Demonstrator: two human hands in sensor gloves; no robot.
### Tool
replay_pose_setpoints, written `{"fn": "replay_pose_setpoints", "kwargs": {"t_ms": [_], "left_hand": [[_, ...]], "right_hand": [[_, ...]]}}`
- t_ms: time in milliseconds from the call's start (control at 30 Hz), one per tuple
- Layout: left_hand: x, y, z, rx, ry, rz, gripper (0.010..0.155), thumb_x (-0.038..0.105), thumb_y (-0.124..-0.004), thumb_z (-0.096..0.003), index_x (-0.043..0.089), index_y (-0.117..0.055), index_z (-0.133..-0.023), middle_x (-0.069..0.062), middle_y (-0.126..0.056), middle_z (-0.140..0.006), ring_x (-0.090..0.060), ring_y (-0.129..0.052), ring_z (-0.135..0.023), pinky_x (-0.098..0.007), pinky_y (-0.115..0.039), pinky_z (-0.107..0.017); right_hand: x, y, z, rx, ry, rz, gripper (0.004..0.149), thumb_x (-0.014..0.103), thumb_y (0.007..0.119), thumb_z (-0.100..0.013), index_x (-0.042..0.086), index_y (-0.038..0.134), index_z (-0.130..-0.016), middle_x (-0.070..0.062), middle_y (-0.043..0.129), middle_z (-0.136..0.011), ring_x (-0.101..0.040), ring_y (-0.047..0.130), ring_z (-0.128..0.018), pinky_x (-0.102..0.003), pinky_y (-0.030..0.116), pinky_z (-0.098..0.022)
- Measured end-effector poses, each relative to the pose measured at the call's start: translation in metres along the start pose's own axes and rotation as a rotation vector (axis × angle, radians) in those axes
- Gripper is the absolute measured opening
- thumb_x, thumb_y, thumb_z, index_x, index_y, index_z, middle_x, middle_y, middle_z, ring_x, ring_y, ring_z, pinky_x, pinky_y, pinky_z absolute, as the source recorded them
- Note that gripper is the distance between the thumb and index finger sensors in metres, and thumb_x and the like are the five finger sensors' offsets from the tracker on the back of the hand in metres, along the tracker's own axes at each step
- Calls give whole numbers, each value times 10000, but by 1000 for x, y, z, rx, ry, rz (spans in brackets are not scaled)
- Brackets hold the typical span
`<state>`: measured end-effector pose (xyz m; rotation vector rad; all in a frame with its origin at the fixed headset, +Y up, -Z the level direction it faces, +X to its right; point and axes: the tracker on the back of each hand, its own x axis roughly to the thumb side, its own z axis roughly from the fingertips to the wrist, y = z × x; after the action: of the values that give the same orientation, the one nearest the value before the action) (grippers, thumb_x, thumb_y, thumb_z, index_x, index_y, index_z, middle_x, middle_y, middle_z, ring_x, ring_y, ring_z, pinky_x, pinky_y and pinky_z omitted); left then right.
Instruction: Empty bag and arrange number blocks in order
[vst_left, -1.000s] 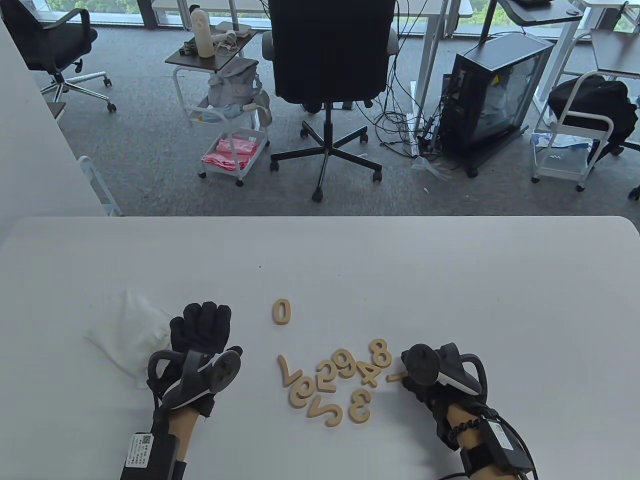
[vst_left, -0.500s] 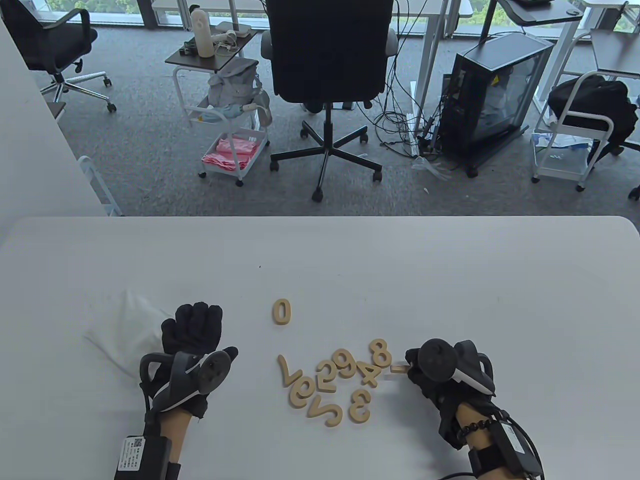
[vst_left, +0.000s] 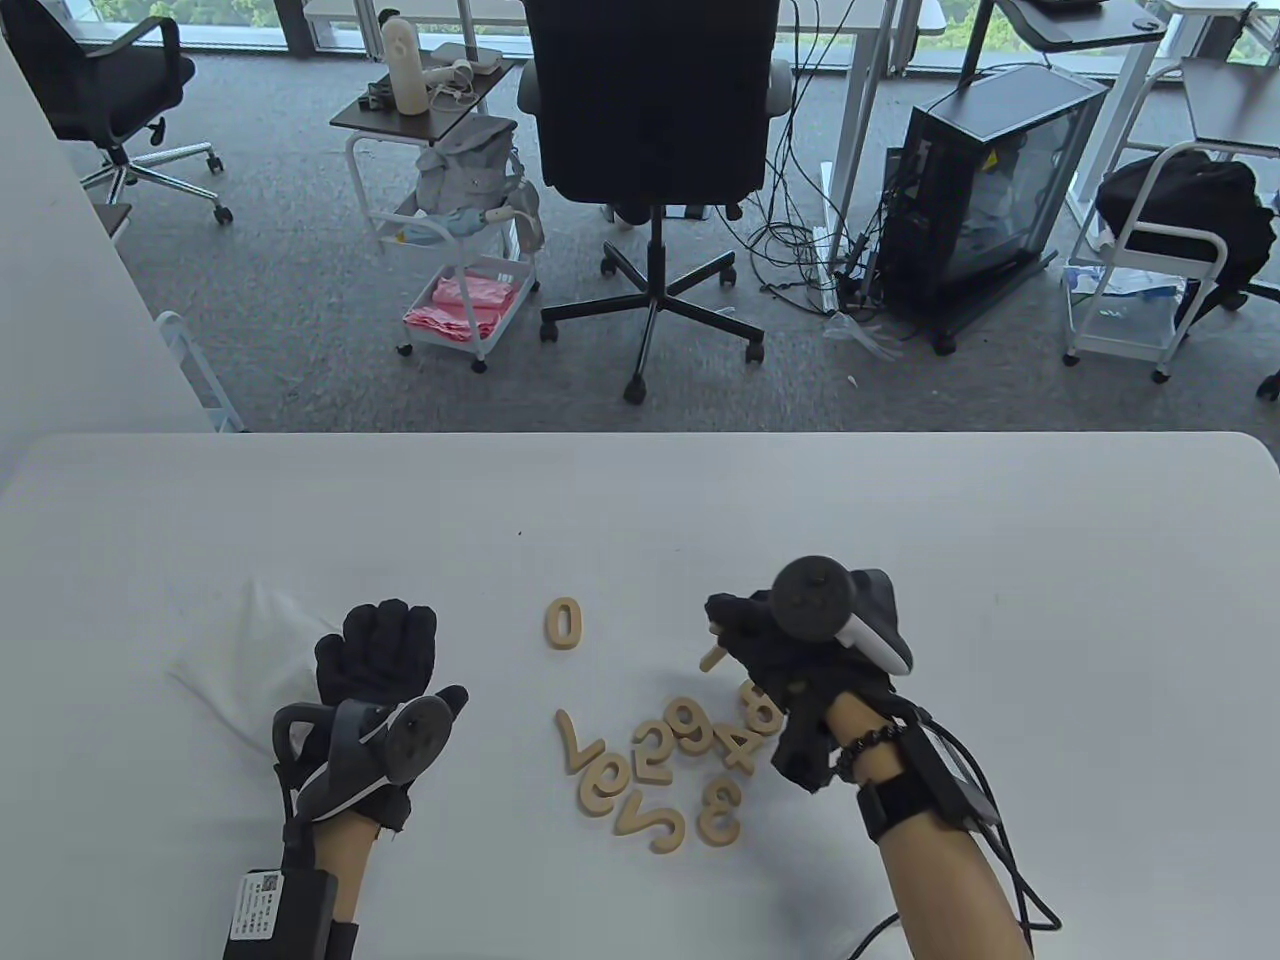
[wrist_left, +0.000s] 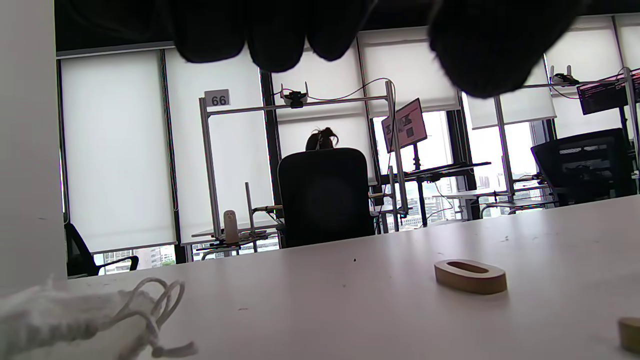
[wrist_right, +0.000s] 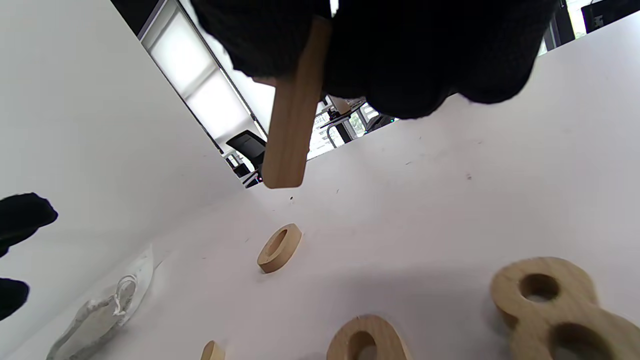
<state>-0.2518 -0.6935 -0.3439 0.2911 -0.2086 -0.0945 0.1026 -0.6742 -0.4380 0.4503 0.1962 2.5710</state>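
My right hand (vst_left: 722, 628) hovers above the table and pinches the wooden 1 block (vst_left: 712, 658) between thumb and fingers; the right wrist view shows the block (wrist_right: 290, 115) hanging edge-on from the glove. The wooden 0 (vst_left: 564, 622) lies alone to its left. Below it lies a loose pile: 7 (vst_left: 577, 742), 6 (vst_left: 603, 782), 2 (vst_left: 652, 750), 9 (vst_left: 690, 728), 4 (vst_left: 738, 748), 5 (vst_left: 652, 822), 3 (vst_left: 720, 810), and an 8 (vst_left: 757, 712) partly hidden under my right wrist. My left hand (vst_left: 378, 645) rests flat beside the white drawstring bag (vst_left: 245, 665), holding nothing.
The white table's far edge (vst_left: 640, 440) runs across the middle of the table view, with a black office chair (vst_left: 655, 100) on the floor beyond it. The bag's drawstring (wrist_left: 150, 300) trails on the table at the left.
My right hand has picked the 1 block up from the right of the pile and carried it up and left toward the 0. The left hand has slid slightly left.
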Motion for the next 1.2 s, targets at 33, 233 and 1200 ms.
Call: {"fn": "replay_pose_setpoints", "kwargs": {"t_ms": [33, 233, 1200], "left_hand": [[0, 0, 0, -3, -4, 4, 837, 543, -774, -471, 72, -524, -1116, -269, -538, -1138, -585, -628, -1029, -753, -553, -687], [0, 0, 0, 2, -5, 7, 834, 541, -776, -471, 72, -528, -1115, -269, -537, -1139, -585, -626, -1030, -755, -550, -687], [-2, -1, 2, -3, 6, 25, 827, 539, -777, -470, 72, -543, -1111, -273, -541, -1138, -583, -633, -1028, -759, -548, -684]], "right_hand": [[8, 4, -16, 12, 7, 21, 484, 269, 740, -533, 136, 769, -997, -141, 807, -873, -346, 907, -694, -538, 824, -568], [43, 43, -85, 96, 84, 183, 458, 248, 765, -512, 140, 815, -954, -166, 825, -853, -352, 944, -649, -527, 866, -516], [40, 115, -151, 2, 302, 332, 472, 230, 871, -434, 177, 865, -903, -207, 885, -838, -219, 1055, -489, -375, 981, -380]]}}
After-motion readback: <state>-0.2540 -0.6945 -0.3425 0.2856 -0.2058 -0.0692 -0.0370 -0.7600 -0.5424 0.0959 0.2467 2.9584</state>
